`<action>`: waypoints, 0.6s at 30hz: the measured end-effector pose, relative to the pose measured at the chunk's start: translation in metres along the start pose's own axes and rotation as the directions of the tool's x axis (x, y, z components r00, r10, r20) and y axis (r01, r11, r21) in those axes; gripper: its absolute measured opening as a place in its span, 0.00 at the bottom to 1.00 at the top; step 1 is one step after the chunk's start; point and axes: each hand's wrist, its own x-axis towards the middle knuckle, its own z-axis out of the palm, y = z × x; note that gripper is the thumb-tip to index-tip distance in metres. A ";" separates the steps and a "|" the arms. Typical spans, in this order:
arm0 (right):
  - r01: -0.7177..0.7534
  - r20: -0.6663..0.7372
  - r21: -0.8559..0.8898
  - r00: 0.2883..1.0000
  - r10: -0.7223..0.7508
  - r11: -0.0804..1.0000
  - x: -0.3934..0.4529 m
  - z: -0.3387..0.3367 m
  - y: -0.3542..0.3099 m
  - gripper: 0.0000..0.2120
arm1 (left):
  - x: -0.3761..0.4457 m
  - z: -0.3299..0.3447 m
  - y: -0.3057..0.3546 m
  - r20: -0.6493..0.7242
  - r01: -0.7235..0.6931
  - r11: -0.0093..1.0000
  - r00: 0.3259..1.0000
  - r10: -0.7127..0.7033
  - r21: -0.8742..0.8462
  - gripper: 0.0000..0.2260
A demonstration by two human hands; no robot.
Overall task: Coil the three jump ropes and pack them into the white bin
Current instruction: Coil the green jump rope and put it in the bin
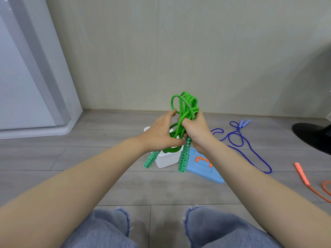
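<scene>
My right hand (196, 130) grips a bundle of looped green jump rope (186, 106) held upright above the white bin (165, 161). My left hand (162, 133) holds the lower loops of the same rope beside it. Two green patterned handles (184, 158) hang down on either side of the bin. A blue jump rope (238, 138) lies uncoiled on the floor to the right. An orange jump rope (304, 178) lies at the far right edge, partly cut off.
A light blue lid (204, 167) with an orange latch lies on the floor right of the bin. A black round base (311, 135) sits at the right. A white appliance (32, 86) stands at the left against the wall. My knees in jeans are at the bottom.
</scene>
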 end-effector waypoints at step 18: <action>0.163 0.053 -0.118 0.986 -0.158 0.980 -0.004 0.009 0.003 0.18 | -0.009 0.003 0.014 0.258 0.340 0.831 0.934 -0.246 -0.439 0.06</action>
